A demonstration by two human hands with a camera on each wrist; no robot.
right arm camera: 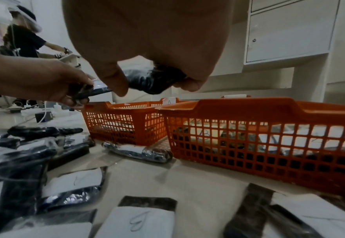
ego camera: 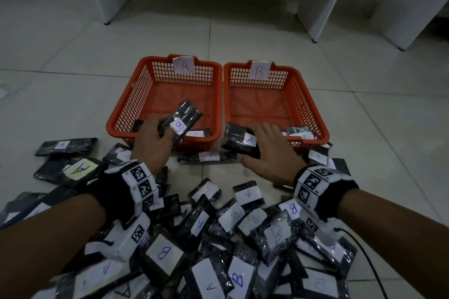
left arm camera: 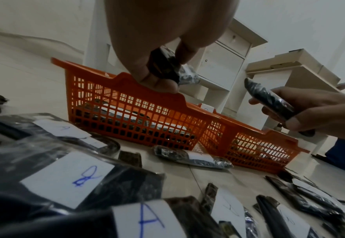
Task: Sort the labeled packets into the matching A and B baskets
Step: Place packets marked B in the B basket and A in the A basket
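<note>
Two orange baskets stand side by side on the floor: basket A (ego camera: 126,114) on the left, basket B (ego camera: 313,107) on the right, each with a packet or two inside. My left hand (ego camera: 155,141) grips a black packet labelled B (ego camera: 182,116) over the near edge of basket A; the left wrist view shows that packet (left arm camera: 167,67) pinched between thumb and fingers. My right hand (ego camera: 267,145) holds a black packet labelled A (ego camera: 240,141) in front of the gap between the baskets; in the right wrist view this packet (right arm camera: 147,80) sits under the palm.
A heap of several black packets with white A and B labels (ego camera: 218,238) covers the floor near me. One packet (ego camera: 209,156) lies against the baskets' front. White furniture legs (ego camera: 313,7) stand behind the baskets. A black cable (ego camera: 364,250) trails at right.
</note>
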